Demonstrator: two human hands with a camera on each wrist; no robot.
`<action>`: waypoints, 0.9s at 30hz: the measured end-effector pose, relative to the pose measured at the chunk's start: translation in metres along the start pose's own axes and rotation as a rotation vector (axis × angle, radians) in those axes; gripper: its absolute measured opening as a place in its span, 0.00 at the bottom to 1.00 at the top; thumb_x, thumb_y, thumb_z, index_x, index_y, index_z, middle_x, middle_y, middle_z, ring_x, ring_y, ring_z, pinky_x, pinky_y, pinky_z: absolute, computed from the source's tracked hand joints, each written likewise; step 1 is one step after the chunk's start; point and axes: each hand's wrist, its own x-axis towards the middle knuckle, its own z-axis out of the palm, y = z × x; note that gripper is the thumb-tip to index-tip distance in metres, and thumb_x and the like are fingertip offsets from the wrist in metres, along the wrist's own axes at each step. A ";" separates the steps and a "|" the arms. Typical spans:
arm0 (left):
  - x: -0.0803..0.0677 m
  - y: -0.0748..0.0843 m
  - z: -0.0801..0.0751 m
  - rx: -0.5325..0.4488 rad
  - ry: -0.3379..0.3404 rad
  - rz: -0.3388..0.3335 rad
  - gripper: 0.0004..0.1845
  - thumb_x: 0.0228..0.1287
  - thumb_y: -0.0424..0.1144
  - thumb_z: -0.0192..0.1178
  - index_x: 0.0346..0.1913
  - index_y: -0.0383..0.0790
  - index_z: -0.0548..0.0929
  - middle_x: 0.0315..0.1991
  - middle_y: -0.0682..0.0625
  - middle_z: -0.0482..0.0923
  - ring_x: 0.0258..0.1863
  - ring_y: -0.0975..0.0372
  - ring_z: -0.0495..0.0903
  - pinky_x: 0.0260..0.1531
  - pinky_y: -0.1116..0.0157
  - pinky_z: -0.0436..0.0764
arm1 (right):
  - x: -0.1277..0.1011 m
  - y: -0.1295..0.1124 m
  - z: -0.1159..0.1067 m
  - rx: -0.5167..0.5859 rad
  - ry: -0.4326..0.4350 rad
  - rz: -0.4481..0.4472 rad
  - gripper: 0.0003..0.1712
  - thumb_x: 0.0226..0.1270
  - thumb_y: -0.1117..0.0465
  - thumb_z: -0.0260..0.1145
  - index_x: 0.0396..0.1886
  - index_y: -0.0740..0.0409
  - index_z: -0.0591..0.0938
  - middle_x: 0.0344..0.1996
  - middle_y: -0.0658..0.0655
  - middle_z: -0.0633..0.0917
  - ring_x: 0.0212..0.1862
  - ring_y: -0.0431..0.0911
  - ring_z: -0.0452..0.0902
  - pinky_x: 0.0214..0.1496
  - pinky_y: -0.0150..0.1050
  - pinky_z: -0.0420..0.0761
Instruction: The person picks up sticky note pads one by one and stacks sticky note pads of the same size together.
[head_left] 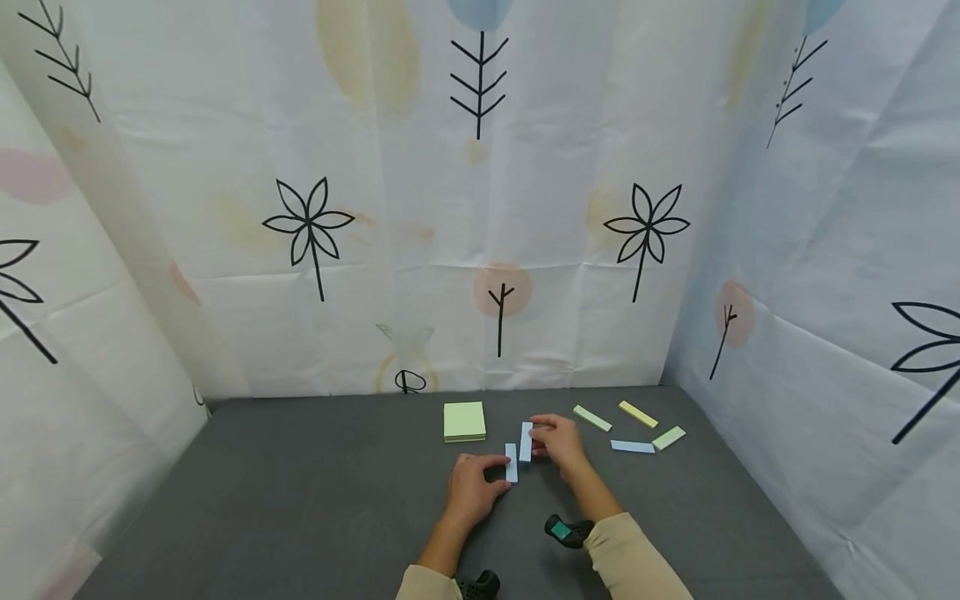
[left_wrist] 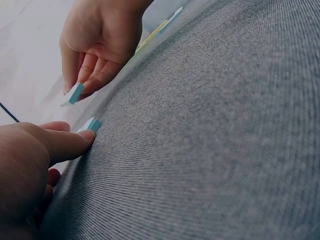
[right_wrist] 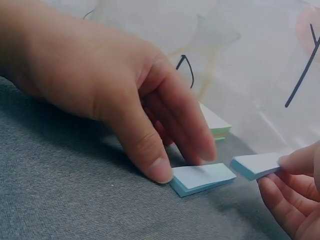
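Note:
A narrow light-blue sticky note pad (head_left: pixel 512 463) lies on the grey table. My left hand (head_left: pixel 471 490) pinches it by its two short ends, thumb at the near end. Just to its right, a second blue sticky note pad (right_wrist: pixel 256 165) is held slightly above the table by my right hand (head_left: pixel 558 442), between thumb and fingers. Seen from the right wrist, the two pads are nearly end to end with a small gap. In the left wrist view the held pad (left_wrist: pixel 75 94) is tilted. The left fingertips partly cover the lying pad (left_wrist: pixel 95 125).
Behind the hands sits a square light-green sticky note stack (head_left: pixel 464 422). At the right lie a pale green strip pad (head_left: pixel 592 418), a yellow strip (head_left: pixel 638 414), a blue strip (head_left: pixel 632 447) and another green strip (head_left: pixel 669 437). A patterned white curtain (head_left: pixel 420 333) borders the table.

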 end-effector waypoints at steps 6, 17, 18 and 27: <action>0.000 -0.001 -0.001 -0.018 0.014 0.012 0.20 0.47 0.37 0.76 0.48 0.48 0.88 0.39 0.54 0.84 0.38 0.59 0.73 0.38 0.56 0.74 | 0.000 0.001 0.003 0.017 -0.006 0.018 0.14 0.61 0.76 0.65 0.47 0.75 0.81 0.26 0.59 0.84 0.24 0.46 0.80 0.27 0.40 0.83; -0.001 0.000 -0.001 -0.019 -0.010 0.009 0.21 0.49 0.37 0.75 0.50 0.51 0.88 0.41 0.55 0.83 0.38 0.60 0.72 0.36 0.58 0.74 | 0.001 0.008 0.013 -0.181 -0.038 -0.063 0.11 0.57 0.75 0.67 0.41 0.72 0.82 0.19 0.57 0.83 0.18 0.43 0.77 0.18 0.36 0.78; -0.001 0.000 -0.001 -0.020 -0.006 0.019 0.21 0.49 0.37 0.75 0.49 0.51 0.88 0.40 0.54 0.83 0.38 0.60 0.72 0.36 0.58 0.74 | 0.001 0.007 0.013 -0.215 -0.042 -0.080 0.10 0.57 0.75 0.67 0.40 0.72 0.82 0.18 0.57 0.83 0.17 0.42 0.77 0.17 0.36 0.77; -0.002 0.000 -0.001 -0.011 0.028 0.064 0.16 0.48 0.37 0.75 0.43 0.52 0.90 0.40 0.56 0.85 0.38 0.61 0.73 0.36 0.59 0.75 | 0.008 0.006 0.012 -0.357 -0.131 -0.107 0.08 0.54 0.75 0.69 0.36 0.67 0.83 0.21 0.54 0.84 0.19 0.41 0.77 0.16 0.34 0.74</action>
